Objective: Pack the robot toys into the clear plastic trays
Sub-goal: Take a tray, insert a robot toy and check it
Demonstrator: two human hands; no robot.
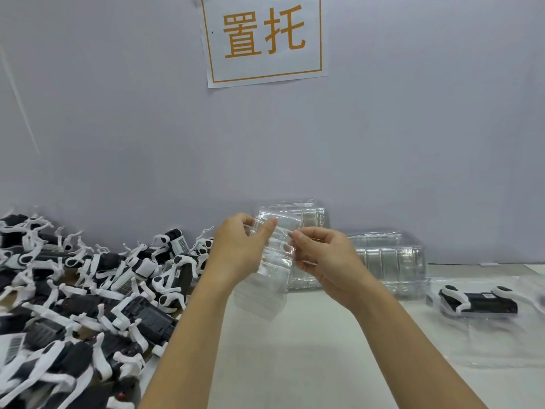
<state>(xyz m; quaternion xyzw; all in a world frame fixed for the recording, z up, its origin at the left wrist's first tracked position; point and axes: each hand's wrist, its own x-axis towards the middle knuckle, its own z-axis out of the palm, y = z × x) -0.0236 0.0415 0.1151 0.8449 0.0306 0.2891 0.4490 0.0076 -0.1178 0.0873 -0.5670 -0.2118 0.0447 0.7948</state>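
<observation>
I hold a clear plastic tray (pixel 269 278) up above the white table, tilted on end. My left hand (pixel 239 246) grips its upper left edge, thumb across the front. My right hand (pixel 321 255) pinches its right edge with curled fingers. A large heap of black-and-white robot toys (pixel 88 290) lies to the left. One robot toy (pixel 477 301) lies in a clear tray (pixel 501 343) at the right.
Two stacks of clear trays (pixel 389 261) stand against the grey wall behind my hands. A paper sign (pixel 264 39) with orange characters hangs on the wall. The white table (pixel 309 349) spreads between my forearms.
</observation>
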